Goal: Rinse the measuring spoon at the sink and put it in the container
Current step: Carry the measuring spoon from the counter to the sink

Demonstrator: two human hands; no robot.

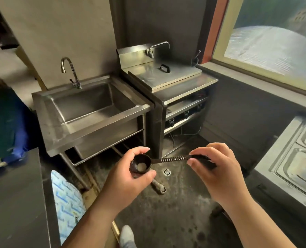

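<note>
Spoon: a dark plastic measuring spoon with a round bowl and ribbed handle (148, 162), held level above the stained floor, near the sink.
Sink: deep, square stainless-steel basin (87, 111), curved chrome tap (70, 72).
Left hand (130, 174): fingers curled around the bowl.
Right hand (218, 169): pinching the handle's end.

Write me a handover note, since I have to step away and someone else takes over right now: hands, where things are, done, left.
Left hand: cups the bowl of the measuring spoon.
Right hand: pinches the end of the spoon's handle.
The spoon is held level above the floor, short of the sink, with pale residue in its bowl.
The sink basin looks dry; no water runs from its faucet.
Done: spoon brought near the sink.
Left: rinse it under the faucet, then put it in the container, which is not identifiable in this view.
</note>
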